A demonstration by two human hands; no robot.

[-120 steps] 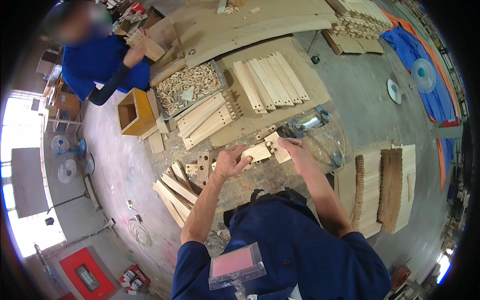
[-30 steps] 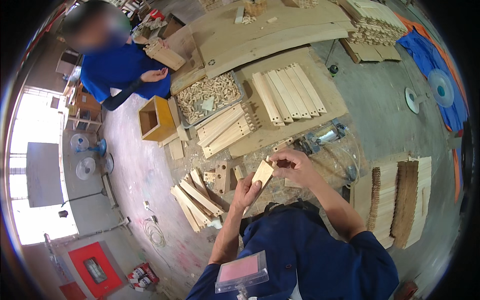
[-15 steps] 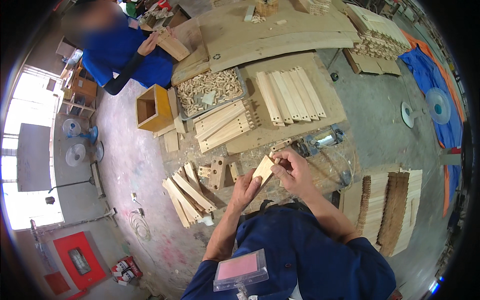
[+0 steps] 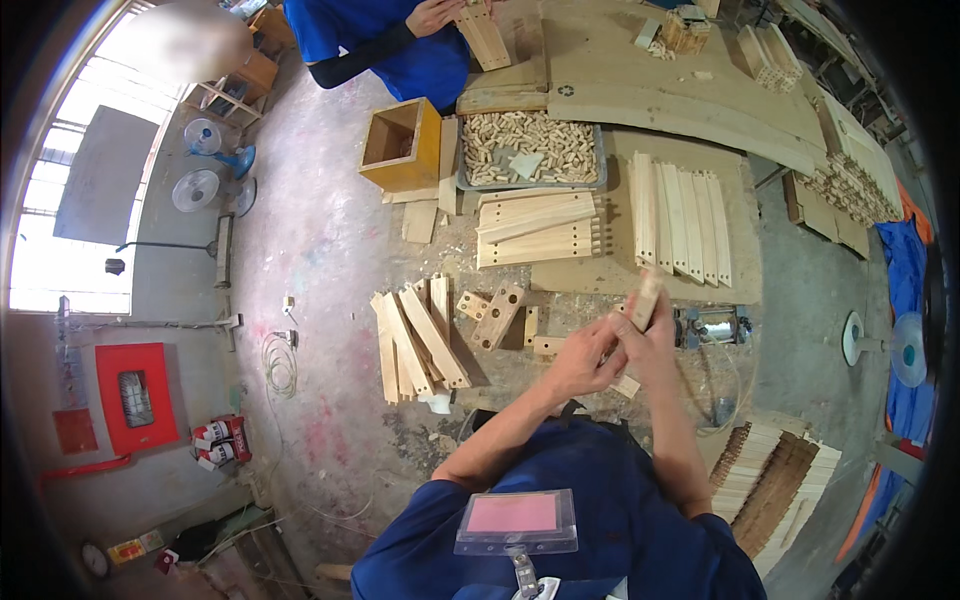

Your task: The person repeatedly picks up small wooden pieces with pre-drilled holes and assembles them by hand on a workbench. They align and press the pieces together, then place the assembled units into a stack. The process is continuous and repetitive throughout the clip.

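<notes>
Since half a second ago the view has swung, so the bench things sit further right, and the block (image 4: 648,302) has turned from a slant between the hands to point nearly straight away from the body. The right hand (image 4: 652,345) is closed around its lower part, which the fingers hide; its far end is blurred and overlaps the near end of the slats (image 4: 685,225), and whether it touches them cannot be told. The left hand (image 4: 585,357) is curled against the right, fingers meeting; whether it grips anything cannot be made out. Below them a pale offcut (image 4: 627,386) is partly covered. The metal tool (image 4: 715,328) is half hidden behind the right hand. The co-worker (image 4: 415,60) is cut off by the top edge, a hand on a drilled board (image 4: 485,40). A blurred patch covers part of the window (image 4: 60,265).
</notes>
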